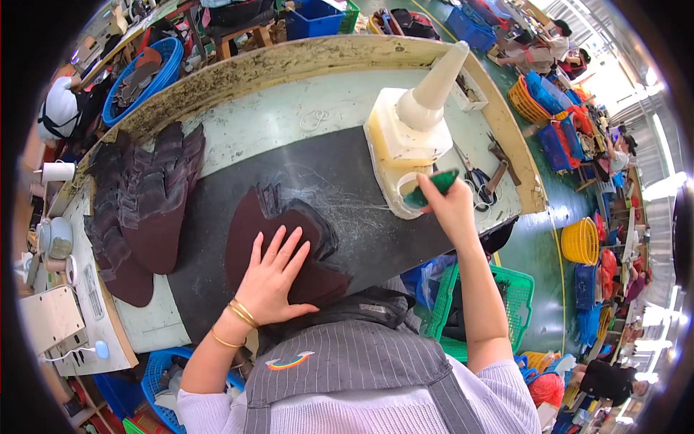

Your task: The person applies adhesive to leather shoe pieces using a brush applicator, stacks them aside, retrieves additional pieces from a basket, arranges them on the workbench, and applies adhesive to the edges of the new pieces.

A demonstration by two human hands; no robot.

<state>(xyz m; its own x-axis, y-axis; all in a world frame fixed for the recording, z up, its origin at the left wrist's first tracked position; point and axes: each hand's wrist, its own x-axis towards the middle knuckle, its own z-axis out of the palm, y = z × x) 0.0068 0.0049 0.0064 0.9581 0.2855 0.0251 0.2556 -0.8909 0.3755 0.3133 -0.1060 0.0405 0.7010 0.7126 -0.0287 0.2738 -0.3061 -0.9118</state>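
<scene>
My left hand (276, 275) lies flat with its fingers spread on a stack of dark maroon shoe-upper pieces (242, 242). Their black edges are fanned out along the far right side. My right hand (452, 206) pinches a green glue applicator (434, 188) over the round mouth of a yellowed plastic glue pot (390, 177). The applicator's lower end is hidden, so its exact shape cannot be made out. A white cone-topped bottle (419, 116) stands upright in the pot. Thin glue strands stretch leftward from the pot across the black mat (325, 163).
More maroon pieces (155, 217) are piled at the left. Scissors (473, 173) and a hammer (499, 170) lie right of the glue pot. A raised wooden rim (289, 61) borders the table's far side. A green basket (517, 289) stands beside my right forearm.
</scene>
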